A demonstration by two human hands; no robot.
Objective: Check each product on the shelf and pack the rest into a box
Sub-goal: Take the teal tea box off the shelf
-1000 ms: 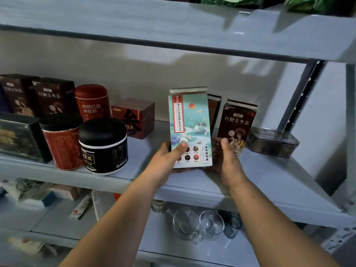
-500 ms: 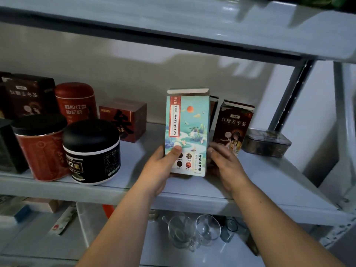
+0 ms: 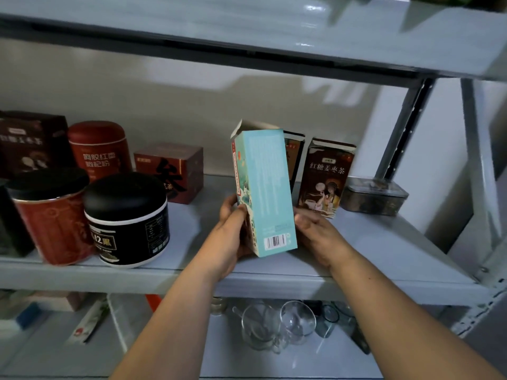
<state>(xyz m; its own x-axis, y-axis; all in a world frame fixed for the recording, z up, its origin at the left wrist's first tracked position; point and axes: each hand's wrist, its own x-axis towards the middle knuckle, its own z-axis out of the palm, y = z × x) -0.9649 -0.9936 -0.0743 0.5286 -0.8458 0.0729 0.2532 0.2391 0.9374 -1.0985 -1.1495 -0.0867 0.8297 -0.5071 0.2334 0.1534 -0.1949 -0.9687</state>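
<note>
Teal carton (image 3: 263, 187) with small print and a barcode on the face turned toward you, top flap open, sits between your hands, just above the near part of the middle shelf (image 3: 384, 242) and tilted slightly left at the top. Your left hand (image 3: 233, 229) grasps its lower left edge, thumb pressed on the illustrated front. Your right hand (image 3: 318, 231) meets the lower right side with its fingers reaching behind; I cannot tell whether they curl round it. Farther right stand a brown tea box (image 3: 325, 176) and a clear-lidded tin (image 3: 373, 196); left, a black-lidded jar (image 3: 126, 215).
</note>
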